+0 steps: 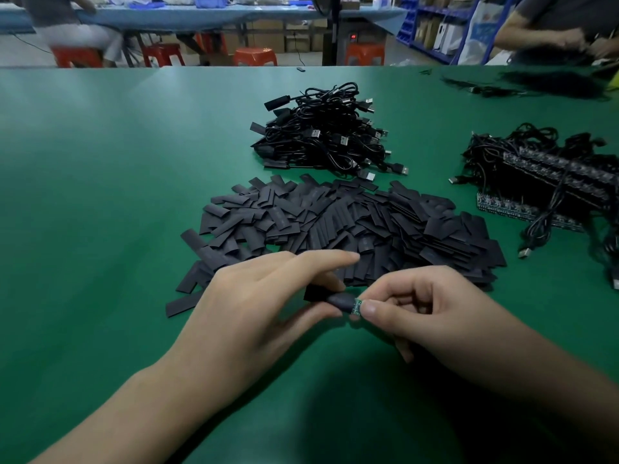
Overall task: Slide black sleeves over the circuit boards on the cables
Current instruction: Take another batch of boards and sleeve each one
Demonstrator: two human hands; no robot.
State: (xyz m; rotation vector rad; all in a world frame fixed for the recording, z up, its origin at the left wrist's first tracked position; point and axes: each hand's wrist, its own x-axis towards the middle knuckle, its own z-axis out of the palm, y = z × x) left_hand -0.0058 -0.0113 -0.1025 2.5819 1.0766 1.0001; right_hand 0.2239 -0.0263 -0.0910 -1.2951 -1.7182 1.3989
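Observation:
My left hand (264, 306) pinches a black sleeve (335, 299) between thumb and fingers, index finger stretched out above it. My right hand (432, 309) pinches the end of a small green circuit board (357, 306), which sticks out of the sleeve's right end. Most of the board is inside the sleeve. Its cable is hidden by my right hand. Both hands are just above the green table (100, 195), in front of a big heap of loose black sleeves (351, 222).
A pile of sleeved black USB cables (328, 132) lies behind the heap. At the right lies a bundle of cables with bare circuit boards (542, 182). Another person's arms (552, 35) work at the far right. Red stools and a blue bench stand beyond the table.

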